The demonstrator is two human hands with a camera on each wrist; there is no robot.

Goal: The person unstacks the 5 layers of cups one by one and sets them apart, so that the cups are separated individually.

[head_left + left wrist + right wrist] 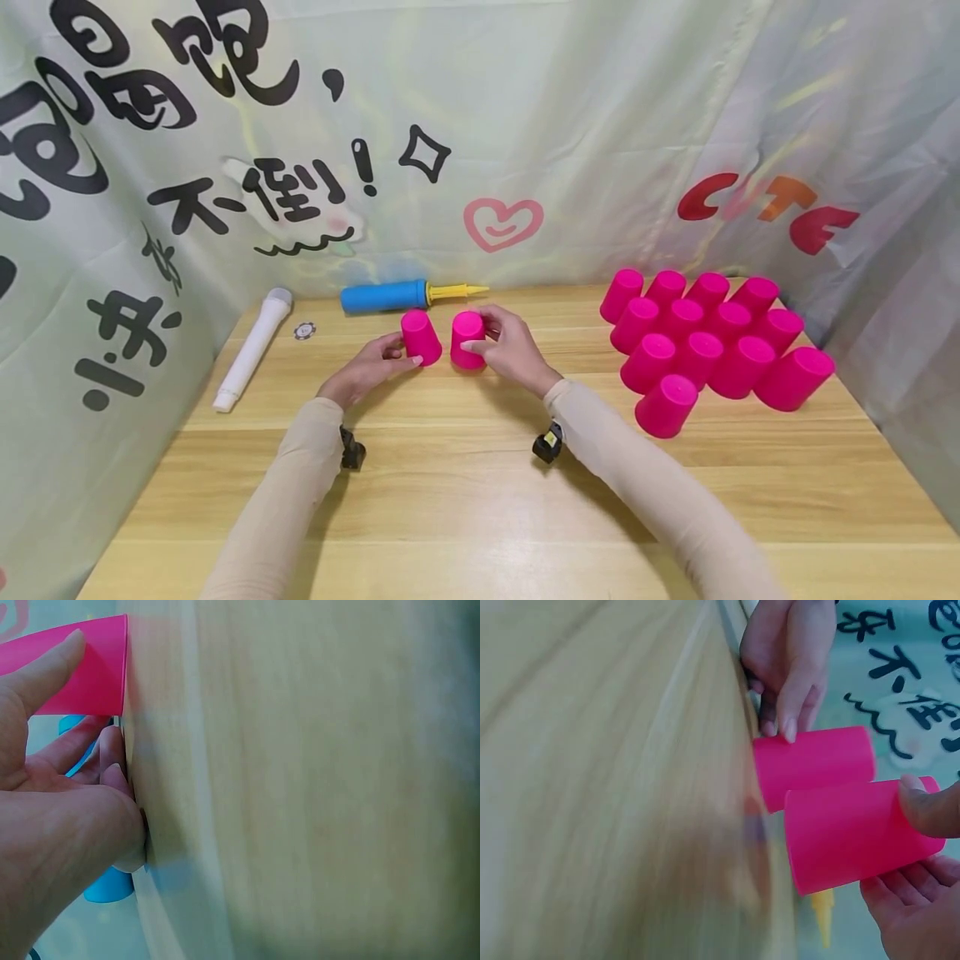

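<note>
Two pink plastic cups stand mouth-down near the middle of the table in the head view. My left hand [365, 369] holds the left pink cup [420, 337] low at its side, thumb across the front and fingers behind. That cup's rim meets the tabletop in the left wrist view. The right pink cup [459, 335] is between the thumb and fingers of my right hand [517, 350], gripped near its closed end. In the right wrist view, its rim appears slightly off the wood. A narrow gap separates the cups in the head view.
Several more upside-down pink cups [701, 358] stand in rows on the right of the table [480, 500]. Behind my hands lies a blue hand pump [384, 296] with a yellow nozzle. A white microphone [255, 350] and a small round chip [305, 331] lie at left.
</note>
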